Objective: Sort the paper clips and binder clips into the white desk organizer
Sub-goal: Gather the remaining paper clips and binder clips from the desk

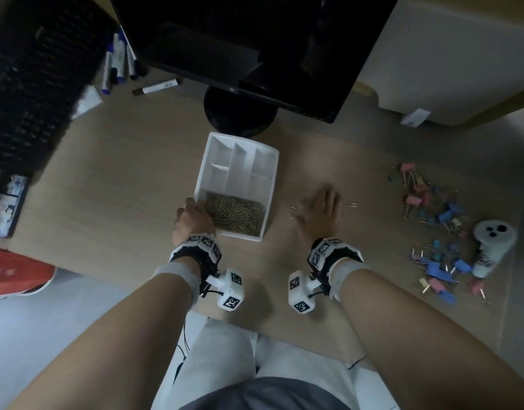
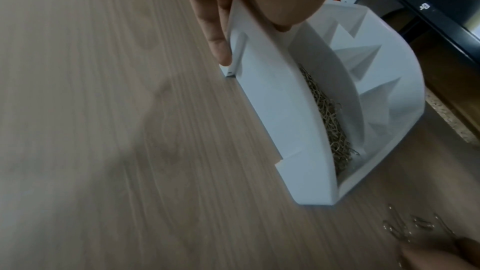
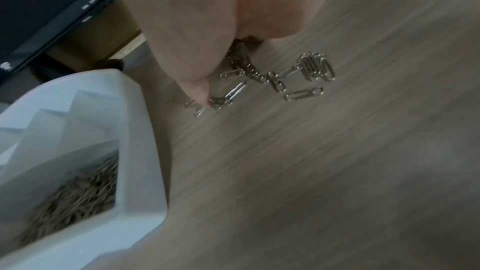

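Organizer (image 1: 268, 161): left hand (image 1: 192, 218) grips its near-left corner; near compartment full of paper clips (image 1: 235, 214). Right hand (image 1: 320, 210), flat, fingers spread, over loose clips (image 3: 315, 66) beside organizer. Binder clips (image 1: 432, 208) far right, well apart.

Wood-grain desk (image 1: 130, 208) carries white organizer (image 1: 271, 184), loose paper clips (image 3: 303, 77), binder clips (image 1: 432, 208), markers (image 1: 119, 63), monitor stand (image 1: 240, 113).

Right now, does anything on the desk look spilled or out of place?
Yes. A few paper clips lie loose on the desk beside the organizer, under the right hand, while most fill its near compartment. The binder clips are scattered at the far right, none sorted. A white cup lies tipped among them.
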Demonstrator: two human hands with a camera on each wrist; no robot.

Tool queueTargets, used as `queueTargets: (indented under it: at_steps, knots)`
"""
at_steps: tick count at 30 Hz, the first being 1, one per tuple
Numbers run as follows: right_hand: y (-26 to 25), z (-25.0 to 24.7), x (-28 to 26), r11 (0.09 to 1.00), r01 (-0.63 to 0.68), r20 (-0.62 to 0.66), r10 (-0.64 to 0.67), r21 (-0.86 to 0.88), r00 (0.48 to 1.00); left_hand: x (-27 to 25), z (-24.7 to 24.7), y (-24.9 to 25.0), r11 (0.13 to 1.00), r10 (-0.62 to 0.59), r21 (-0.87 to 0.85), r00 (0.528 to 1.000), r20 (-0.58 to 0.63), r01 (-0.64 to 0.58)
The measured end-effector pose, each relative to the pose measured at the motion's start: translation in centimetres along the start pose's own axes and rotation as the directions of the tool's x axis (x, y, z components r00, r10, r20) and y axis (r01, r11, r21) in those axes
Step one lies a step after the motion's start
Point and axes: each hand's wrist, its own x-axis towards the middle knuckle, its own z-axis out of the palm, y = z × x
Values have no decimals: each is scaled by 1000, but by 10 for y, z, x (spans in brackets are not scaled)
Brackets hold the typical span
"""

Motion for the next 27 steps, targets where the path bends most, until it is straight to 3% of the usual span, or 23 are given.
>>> queueTargets:
  at_steps: [2,7,11,14,17,23,27]
  knots:
    - [-3,4,-11,998,60,-34,-61,-28,998,-1,1,-2,1000,5,-9,1000,7,-5]
    - [-20,-16,-17,999,36,-174,-31,25,984,-8,2,-5,999,42,6,999,32,-42]
    - [-25,-27,7,999,47,-63,-46,14,997,-9,-2,-7,998,59,28,997,48,-61]
    - [-25,-22,1,987,123,-54,-129,-99,990,-10,-2,-10,995,90,43,995,39,-92]
    - [-22,-14,-9,988,140,-69,-144,-65,987,-10,-2,-12,994,105,37,994,34,-106]
    - [-12,-5,-23,998,60,-145,-54,37,988,-7,-2,-13,989,136,52,989,55,-139]
    - [-17,-11,-24,993,2,-108,11,119,994,-3,-1,-14,985,154,62,985,73,-159]
